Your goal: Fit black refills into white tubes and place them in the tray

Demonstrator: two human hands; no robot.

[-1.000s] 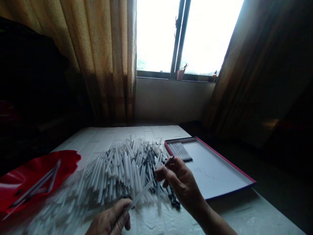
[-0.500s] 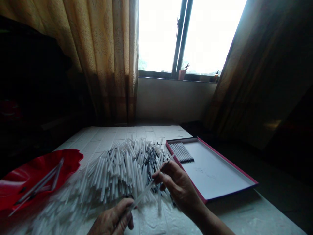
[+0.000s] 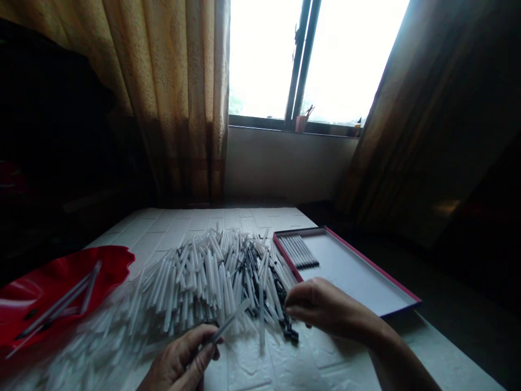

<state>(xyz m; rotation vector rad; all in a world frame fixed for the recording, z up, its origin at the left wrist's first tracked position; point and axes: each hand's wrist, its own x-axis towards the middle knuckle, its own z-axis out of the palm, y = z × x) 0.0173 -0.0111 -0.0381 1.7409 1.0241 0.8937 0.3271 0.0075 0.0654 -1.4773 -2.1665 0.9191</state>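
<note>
My left hand [image 3: 185, 358] is closed around a translucent pen barrel [image 3: 230, 321], which slants up to the right. At the right end of a large heap of similar pen barrels [image 3: 207, 274], my right hand [image 3: 319, 305] is bent downward with its fingers drawn together. Its fingertips are close to black-ended pieces [image 3: 290, 332] lying there; whatever they pinch, if anything, is hidden. Behind that hand lies a shallow white tray [image 3: 358, 271] with a red rim. A neat row of pens with black ends [image 3: 299, 252] fills its far left corner.
A red scalloped bowl [image 3: 109, 266] on the left holds a few thin barrels. Everything rests on a white brick-patterned table [image 3: 252, 220]. Beyond are a curtain [image 3: 175, 98] and a window, with a small cup [image 3: 301, 124] on its sill.
My right hand has let go of the barrel it held together with my left hand. It has moved right and down to the black-ended pieces. My left hand keeps the barrel.
</note>
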